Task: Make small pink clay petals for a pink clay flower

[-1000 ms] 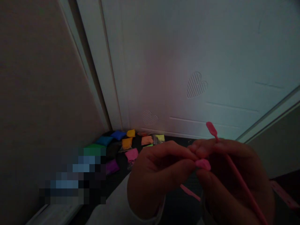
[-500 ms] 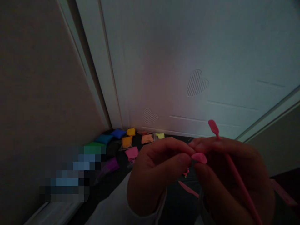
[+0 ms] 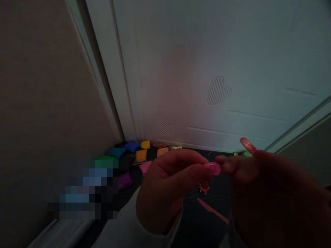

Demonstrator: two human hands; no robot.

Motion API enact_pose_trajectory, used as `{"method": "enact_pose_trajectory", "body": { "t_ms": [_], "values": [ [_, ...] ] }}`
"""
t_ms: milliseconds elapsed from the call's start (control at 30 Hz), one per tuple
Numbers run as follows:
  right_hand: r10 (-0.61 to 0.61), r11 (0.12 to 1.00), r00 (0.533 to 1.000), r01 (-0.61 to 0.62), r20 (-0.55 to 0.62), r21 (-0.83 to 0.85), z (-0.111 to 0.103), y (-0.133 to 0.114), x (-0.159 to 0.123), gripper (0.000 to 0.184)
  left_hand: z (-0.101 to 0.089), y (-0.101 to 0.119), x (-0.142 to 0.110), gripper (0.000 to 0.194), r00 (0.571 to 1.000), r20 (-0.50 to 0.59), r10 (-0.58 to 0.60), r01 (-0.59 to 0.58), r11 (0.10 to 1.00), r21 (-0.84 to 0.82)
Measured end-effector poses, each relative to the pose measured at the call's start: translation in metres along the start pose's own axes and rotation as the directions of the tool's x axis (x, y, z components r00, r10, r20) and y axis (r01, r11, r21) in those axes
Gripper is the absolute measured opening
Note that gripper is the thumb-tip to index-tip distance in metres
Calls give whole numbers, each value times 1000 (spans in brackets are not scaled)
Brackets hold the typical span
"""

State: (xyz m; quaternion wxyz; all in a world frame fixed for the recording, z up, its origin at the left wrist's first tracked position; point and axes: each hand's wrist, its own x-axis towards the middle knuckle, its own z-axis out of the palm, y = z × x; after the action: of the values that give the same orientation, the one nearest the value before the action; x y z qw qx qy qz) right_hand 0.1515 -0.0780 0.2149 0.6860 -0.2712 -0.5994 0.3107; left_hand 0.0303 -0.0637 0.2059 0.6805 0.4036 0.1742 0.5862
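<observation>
Between thumb and forefinger, my left hand (image 3: 172, 181) pinches a small pink piece of clay (image 3: 213, 168), rounded and flattened. My right hand (image 3: 261, 182) is just right of the clay, its fingertips a little apart from it. A pink clay modelling tool (image 3: 248, 145) sticks out above the right hand, which holds it; the rest of the tool is hidden behind the hand. Below them, a pink plastic knife-shaped tool (image 3: 212, 210) lies on the dark surface. Close to it is a small pink and green figure (image 3: 203, 188), partly covered by my left fingers.
Several coloured clay packets lie at the left back, among them blue (image 3: 131, 146), orange (image 3: 141, 156), green (image 3: 107, 159) and purple (image 3: 125, 180). A white panel with embossed hearts (image 3: 218, 91) rises behind. Small green items (image 3: 247, 154) sit behind my right hand.
My right hand has let go of the pink clay, turned and moved slightly right, taking the tool with it. My left hand keeps the clay and has shifted slightly left.
</observation>
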Motion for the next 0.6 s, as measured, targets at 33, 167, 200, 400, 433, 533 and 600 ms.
{"method": "enact_pose_trajectory", "body": {
  "t_ms": [33, 167, 200, 400, 433, 533, 600],
  "values": [
    [-18, 1000, 1000, 17, 15, 5, -3, 0, 0, 23, 0, 0, 0, 1, 1000, -2, 6, -6, 1000, -5],
    [-117, 993, 992, 117, 37, -1, -10, -4, -1, 18, 2, 1, 0, 1, 1000, -18, 13, -13, 1000, 12],
    [-141, 990, 988, 141, 55, 10, -11, -6, -2, 15, 2, 1, 0, 2, 1000, -13, 10, -10, 1000, 13],
    [-101, 991, 986, 88, 132, 99, -18, -1, -1, 6, -1, 1, -1, 6, 1000, 31, -2, 2, 1000, -20],
    [-93, 991, 986, 78, 137, 108, -20, 1, -1, 4, -1, 1, -1, 7, 1000, 25, 2, -2, 1000, -27],
    [-78, 992, 980, 58, 183, 114, -26, 4, -2, 5, 0, 0, 1, 9, 1000, 9, 23, -22, 999, -48],
    [-67, 992, 974, 43, 216, 116, -26, 4, -2, 6, 2, 1, 1, 9, 999, 7, 46, -45, 997, -59]
  ]
}}
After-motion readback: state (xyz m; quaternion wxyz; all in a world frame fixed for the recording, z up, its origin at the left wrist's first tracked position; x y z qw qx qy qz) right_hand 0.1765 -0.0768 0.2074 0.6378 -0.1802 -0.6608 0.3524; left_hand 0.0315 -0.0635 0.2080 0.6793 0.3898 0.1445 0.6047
